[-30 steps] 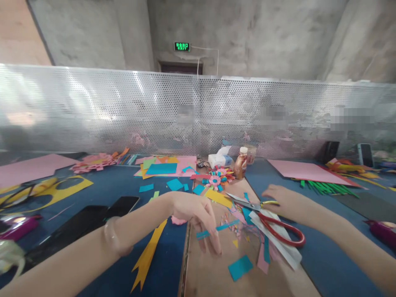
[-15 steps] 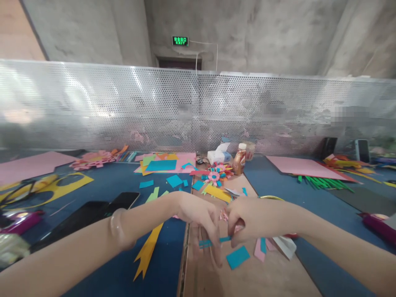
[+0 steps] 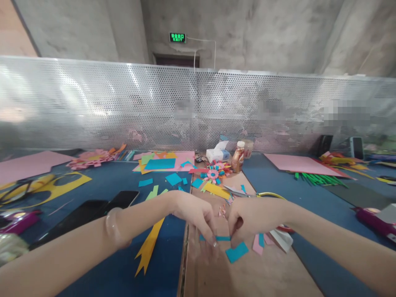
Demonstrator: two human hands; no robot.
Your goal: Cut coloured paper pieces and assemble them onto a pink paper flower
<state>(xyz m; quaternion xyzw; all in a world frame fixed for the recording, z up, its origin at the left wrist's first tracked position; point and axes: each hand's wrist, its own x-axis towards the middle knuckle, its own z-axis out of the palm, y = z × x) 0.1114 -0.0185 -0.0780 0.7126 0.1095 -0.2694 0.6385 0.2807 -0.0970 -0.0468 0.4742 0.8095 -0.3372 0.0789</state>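
Evidently, the paper in hand is mid-work: a narrow blue paper strip stretches low over the near middle of the brown board, with the hands at either side of it. The left hand is curled downward and appears to pinch the strip's left part between thumb and fingers, though its lower fingers are blurred. The right hand pinches the right end, thumb and forefinger brought together.

What looks done lies beyond. A layered pink paper flower with a blue centre stands assembled at the far end of the board, and a larger pink paper flower sits at far left on the blue surface. A long orange-yellow paper ribbon with a notched end is cut to shape near the left forearm.

The strip itself seems unfinished, as it is loose and joined to nothing visible. A flat blue paper rectangle lies just beside the right hand, towards the near side, apparently unshaped. Small blue paper squares and a broad blue paper sheet at far left also look unused. The metal scissors lie partly hidden behind the right hand, ungripped.
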